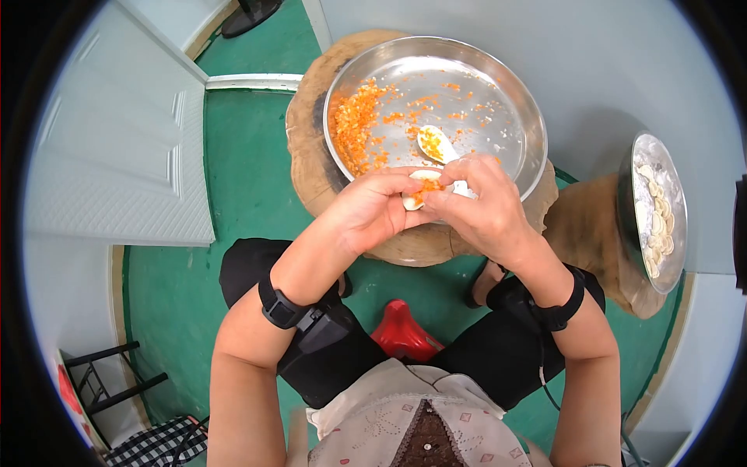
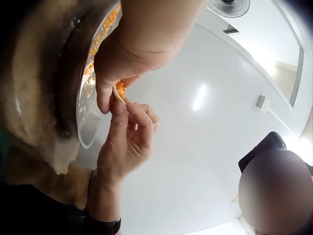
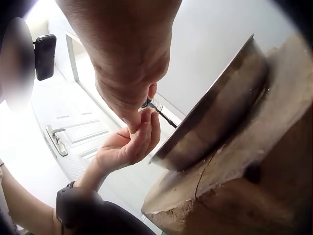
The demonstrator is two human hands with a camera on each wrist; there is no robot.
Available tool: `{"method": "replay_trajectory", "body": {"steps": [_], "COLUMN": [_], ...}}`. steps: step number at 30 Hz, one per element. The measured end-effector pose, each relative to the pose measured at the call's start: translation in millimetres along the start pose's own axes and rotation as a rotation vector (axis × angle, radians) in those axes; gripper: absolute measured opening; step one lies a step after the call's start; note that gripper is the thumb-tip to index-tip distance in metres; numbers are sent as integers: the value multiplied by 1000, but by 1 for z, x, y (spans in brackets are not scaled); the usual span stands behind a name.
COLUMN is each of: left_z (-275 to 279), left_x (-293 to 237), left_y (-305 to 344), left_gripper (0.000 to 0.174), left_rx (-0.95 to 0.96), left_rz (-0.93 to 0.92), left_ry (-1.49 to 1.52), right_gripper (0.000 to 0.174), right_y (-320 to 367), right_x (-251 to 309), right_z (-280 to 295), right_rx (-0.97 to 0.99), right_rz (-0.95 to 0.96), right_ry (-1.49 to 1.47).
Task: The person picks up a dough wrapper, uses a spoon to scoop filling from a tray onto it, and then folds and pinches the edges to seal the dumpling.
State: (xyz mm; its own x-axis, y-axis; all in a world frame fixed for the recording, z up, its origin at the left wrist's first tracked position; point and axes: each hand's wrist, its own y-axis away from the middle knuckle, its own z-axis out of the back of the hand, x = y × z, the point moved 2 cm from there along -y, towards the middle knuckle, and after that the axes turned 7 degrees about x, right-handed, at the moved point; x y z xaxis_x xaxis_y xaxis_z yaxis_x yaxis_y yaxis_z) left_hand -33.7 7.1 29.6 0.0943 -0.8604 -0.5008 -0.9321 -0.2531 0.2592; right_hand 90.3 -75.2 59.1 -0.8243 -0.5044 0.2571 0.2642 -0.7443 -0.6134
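Note:
My left hand holds a small round dumpling wrapper with orange chopped filling on it, thumb at its edge. From the right, my right hand pinches the wrapper's edge; the left wrist view shows its thumb and finger against the pale dough. A white spoon with filling in its bowl extends over the pan, its handle partly hidden by my right fingers. Below both hands is a wide metal pan, orange filling heaped along its left side and scattered across its middle.
A wooden stump carries the pan. To the right, a metal tray of folded dumplings stands on another wooden stump. A red stool shows between the knees. A wall rises behind the pan; a white door stands at left.

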Motion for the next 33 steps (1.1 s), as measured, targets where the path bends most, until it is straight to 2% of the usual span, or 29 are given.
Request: {"method": "replay_trajectory", "body": {"steps": [11, 17, 23, 33], "left_z": [-3, -10, -4, -11], "left_x": [1, -1, -1, -3], "left_y": [-1, 2, 1, 2], "left_gripper": [25, 23, 24, 29], "left_rx": [-3, -16, 11, 16], "left_rz": [-67, -105, -82, -90], "left_ry": [-167, -222, -225, -239], "right_gripper": [7, 12, 17, 12], "right_y": [5, 2, 8, 6], "right_x": [-2, -3, -8, -7], "right_z": [-7, -5, -8, -6], "right_rx": [-15, -41, 4, 50], "right_rz": [-603, -699, -601, -594], "right_ry": [-487, -535, -499, -492]}}
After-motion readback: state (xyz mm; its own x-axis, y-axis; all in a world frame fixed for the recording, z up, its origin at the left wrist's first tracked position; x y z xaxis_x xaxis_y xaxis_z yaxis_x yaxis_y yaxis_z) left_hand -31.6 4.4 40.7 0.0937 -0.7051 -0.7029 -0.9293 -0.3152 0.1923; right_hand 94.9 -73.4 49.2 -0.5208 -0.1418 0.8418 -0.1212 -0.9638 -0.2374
